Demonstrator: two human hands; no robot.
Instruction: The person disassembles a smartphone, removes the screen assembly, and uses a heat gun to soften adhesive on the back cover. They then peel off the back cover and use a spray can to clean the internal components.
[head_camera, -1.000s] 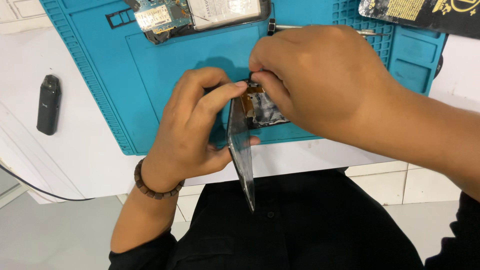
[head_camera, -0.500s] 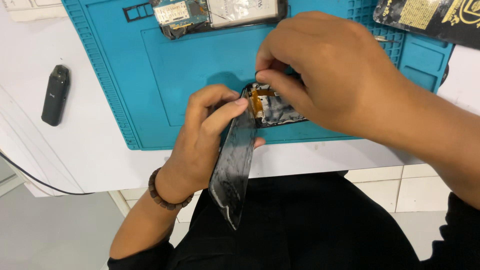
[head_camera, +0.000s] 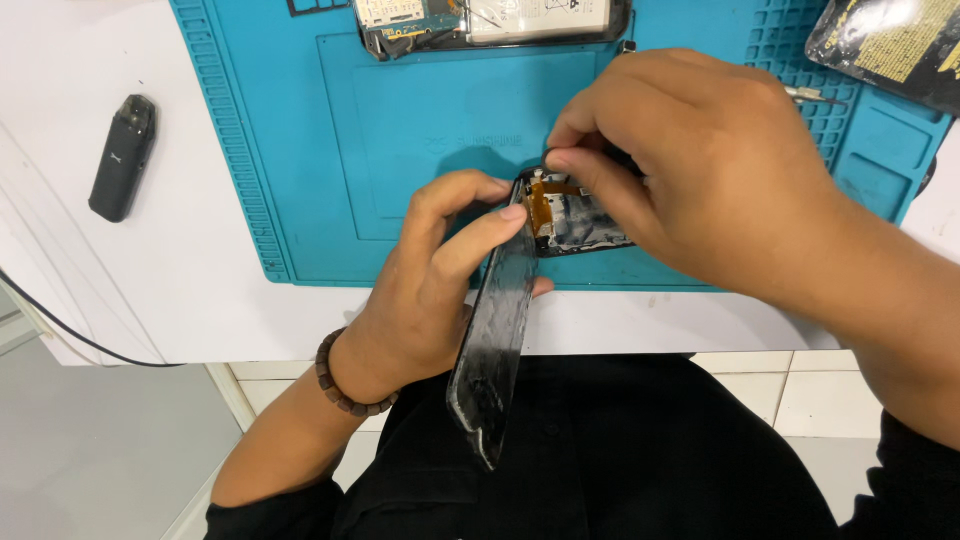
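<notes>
- A person's left hand (head_camera: 430, 290) grips a detached phone screen panel (head_camera: 495, 345) edge-on at the near edge of the white tabletop (head_camera: 200, 300), fingers curled around the panel's upper end, thumb pressed to its rim.
- The right hand (head_camera: 700, 190) is closed in a pinch, thumb and forefinger tips meeting on the orange flex ribbon (head_camera: 540, 200) at the top of the dark phone frame (head_camera: 585, 225).
- Compared with half a second and a full second earlier, the panel has swung farther away from the frame: its lower end now hangs well past the near edge of the tabletop, over the person's dark clothing, and its scuffed face shows more fully.
- As a judgement, the wider opening suggests the screen is nearly free of the frame, with the ribbon as the one link that shows between them; the pinch on it has held its place through all three views.
- The frame rests on the teal repair mat (head_camera: 300, 150), near the mat's near edge.
- An opened phone body (head_camera: 490, 20) with exposed battery lies at the far edge of the mat; a small dark oblong device (head_camera: 122, 157) sits on the bare tabletop toward the left edge; a black printed packet (head_camera: 890, 45) lies at the far right corner.
</notes>
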